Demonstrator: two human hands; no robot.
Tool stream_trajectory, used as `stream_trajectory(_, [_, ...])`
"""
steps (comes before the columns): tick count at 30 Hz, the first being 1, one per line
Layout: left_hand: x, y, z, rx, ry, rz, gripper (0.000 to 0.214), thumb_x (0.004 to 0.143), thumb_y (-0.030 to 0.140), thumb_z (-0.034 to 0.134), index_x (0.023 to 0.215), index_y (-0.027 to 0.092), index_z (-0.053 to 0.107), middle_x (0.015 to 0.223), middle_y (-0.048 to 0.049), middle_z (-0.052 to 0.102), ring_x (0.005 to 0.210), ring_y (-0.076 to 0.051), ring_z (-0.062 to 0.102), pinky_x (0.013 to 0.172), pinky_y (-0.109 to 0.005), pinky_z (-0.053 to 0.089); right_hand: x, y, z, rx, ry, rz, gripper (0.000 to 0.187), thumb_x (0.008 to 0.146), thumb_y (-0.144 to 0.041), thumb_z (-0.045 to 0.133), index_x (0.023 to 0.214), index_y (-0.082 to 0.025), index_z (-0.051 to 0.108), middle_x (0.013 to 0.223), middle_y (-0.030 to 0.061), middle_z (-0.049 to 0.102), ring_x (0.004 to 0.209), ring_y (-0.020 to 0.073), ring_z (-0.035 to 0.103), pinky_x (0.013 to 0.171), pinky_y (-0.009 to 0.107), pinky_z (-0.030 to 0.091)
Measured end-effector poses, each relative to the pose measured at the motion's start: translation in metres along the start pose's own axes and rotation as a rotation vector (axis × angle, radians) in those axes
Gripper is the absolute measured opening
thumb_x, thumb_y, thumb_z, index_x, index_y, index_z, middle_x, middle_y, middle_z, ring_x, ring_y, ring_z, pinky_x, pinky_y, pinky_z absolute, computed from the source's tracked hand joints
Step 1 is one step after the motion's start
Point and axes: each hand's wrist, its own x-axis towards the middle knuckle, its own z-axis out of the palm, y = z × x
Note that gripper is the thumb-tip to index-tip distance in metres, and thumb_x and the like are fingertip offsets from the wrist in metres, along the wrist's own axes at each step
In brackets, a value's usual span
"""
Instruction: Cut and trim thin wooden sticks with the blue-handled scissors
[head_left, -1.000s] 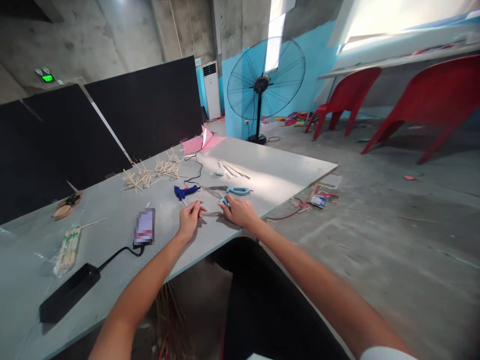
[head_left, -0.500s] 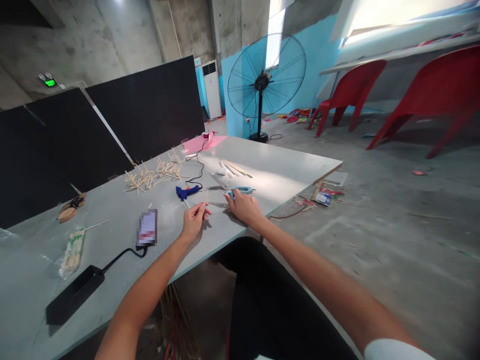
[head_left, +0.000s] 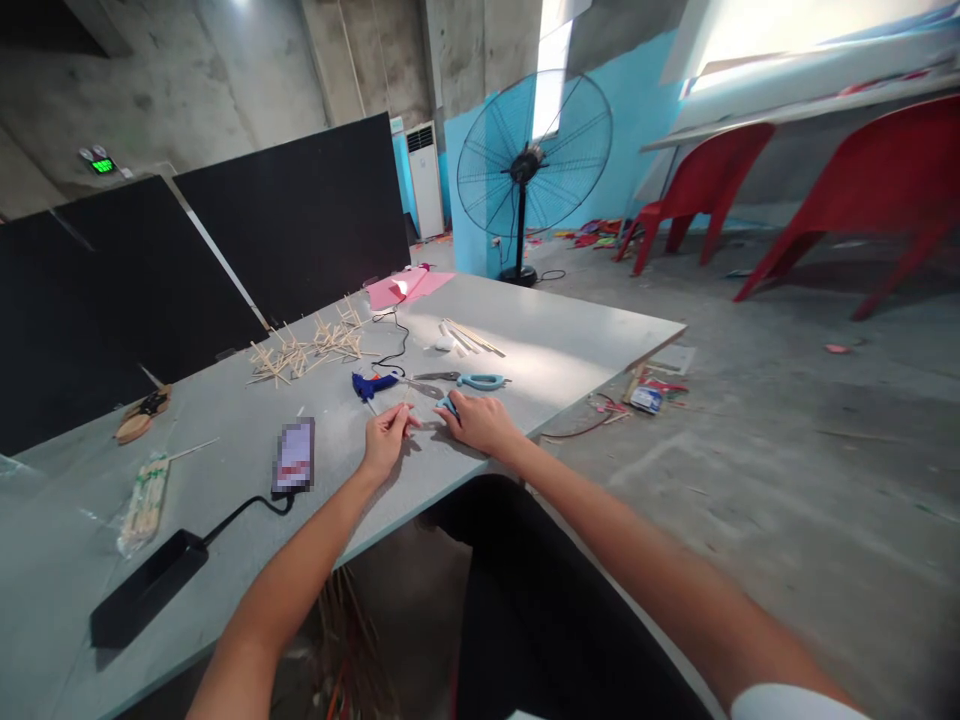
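A broad, pale grey, flat-topped table (head_left: 570,340) spreads out in front of the person, with a tall black metal pedestal fan (head_left: 527,165) standing on the floor beyond it. On the table's far left part lies a tangled heap of pale, thin wooden sticks (head_left: 330,346), and nearer sits a long black box-shaped stand (head_left: 146,592). The right hand (head_left: 484,425), by the table's near edge, has its fingers curled around one handle of the metal scissors with light-blue handles (head_left: 484,381), which lie opened on the table, blades pointing left. Just beyond the left hand (head_left: 386,440) rests a dark-blue plastic glue gun (head_left: 373,384); that hand's fingertips pinch a thin, pale stick (head_left: 407,395), partly hidden, near the blades.
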Motion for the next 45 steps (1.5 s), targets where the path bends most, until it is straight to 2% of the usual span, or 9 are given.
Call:
stream_trajectory(5, [-0.004,0.005,0.003,-0.038,-0.058,-0.012,0.045,0.087,0.058,0.069,0.091,0.014,0.075,0.071,-0.0044,0.068,0.058,-0.01,0.049,0.058,-0.027,0.045,0.007,0.007,-0.004,0.034,0.073,0.397,0.06,0.11,-0.054,0.015,0.124,-0.013,0.058,0.099,0.0184,0.076,0.089,0.0305,0.072,0.071,0.033,0.039])
stream_trajectory(10, [-0.004,0.005,0.001,-0.156,-0.056,-0.107,0.044,0.087,0.055,0.07,0.1,0.014,0.073,0.073,-0.0033,0.068,0.058,-0.009,0.053,0.058,-0.024,0.045,0.001,0.007,0.002,0.042,0.081,0.05,0.054,0.108,-0.057,0.028,0.118,-0.015,0.061,0.103,0.0155,0.076,0.091,0.0292,0.071,0.07,0.031,0.035])
stream_trajectory(18, [0.0,0.001,0.002,-0.138,-0.001,-0.062,0.046,0.088,0.057,0.069,0.104,0.015,0.073,0.076,-0.0029,0.068,0.059,-0.009,0.052,0.057,-0.023,0.045,-0.004,0.006,0.005,0.021,0.067,-0.095,0.056,0.107,-0.06,0.03,0.118,-0.016,0.062,0.102,0.0142,0.077,0.087,0.0288,0.07,0.068,0.031,0.032])
stream_trajectory(23, [-0.002,0.001,0.001,-0.06,0.014,-0.003,0.044,0.09,0.056,0.067,0.103,0.015,0.076,0.075,-0.0032,0.069,0.059,-0.009,0.049,0.058,-0.024,0.044,-0.002,0.004,0.005,0.015,0.054,-0.067,0.055,0.107,-0.06,0.031,0.117,-0.016,0.063,0.103,0.015,0.077,0.088,0.0292,0.07,0.068,0.031,0.033])
stream_trajectory(27, [-0.009,0.005,0.003,0.031,-0.077,0.051,0.043,0.093,0.055,0.065,0.085,0.014,0.076,0.076,-0.0042,0.068,0.061,-0.009,0.05,0.062,-0.025,0.045,0.002,0.004,0.002,0.019,0.075,0.191,0.055,0.109,-0.056,0.026,0.115,-0.015,0.063,0.095,0.0165,0.077,0.083,0.0292,0.071,0.068,0.032,0.034])
stream_trajectory(30, [-0.01,0.007,0.004,-0.029,-0.082,0.014,0.044,0.093,0.056,0.065,0.094,0.014,0.074,0.074,-0.0038,0.068,0.062,-0.01,0.053,0.062,-0.025,0.046,0.004,0.006,0.003,0.078,0.145,0.252,0.052,0.109,-0.055,0.028,0.118,-0.015,0.061,0.092,0.0153,0.076,0.082,0.0287,0.071,0.067,0.031,0.033])
stream_trajectory(34, [-0.006,0.008,0.005,-0.167,-0.087,-0.097,0.046,0.09,0.057,0.067,0.1,0.013,0.07,0.072,-0.0042,0.069,0.061,-0.011,0.056,0.062,-0.025,0.047,0.002,0.014,0.009,0.246,0.216,0.142,0.047,0.107,-0.054,0.035,0.11,-0.016,0.062,0.085,0.0118,0.073,0.076,0.026,0.066,0.066,0.031,0.033])
stream_trajectory(39, [-0.009,0.012,0.006,-0.222,-0.219,-0.171,0.049,0.087,0.059,0.07,0.101,0.012,0.071,0.072,-0.0053,0.07,0.06,-0.011,0.058,0.061,-0.025,0.046,0.006,0.027,0.008,0.772,0.276,0.032,0.045,0.098,-0.062,0.05,0.088,-0.02,0.062,0.067,0.0,0.056,0.063,0.0173,0.051,0.064,0.03,0.036])
stream_trajectory(45, [-0.011,0.016,0.01,-0.177,-0.327,-0.204,0.052,0.086,0.06,0.072,0.102,0.011,0.072,0.068,-0.0053,0.069,0.058,-0.011,0.057,0.06,-0.025,0.045,0.015,0.037,0.008,1.254,0.12,0.078,0.046,0.086,-0.058,0.069,0.107,-0.018,0.072,0.063,-0.0058,0.043,0.057,0.0119,0.038,0.055,0.028,0.031])
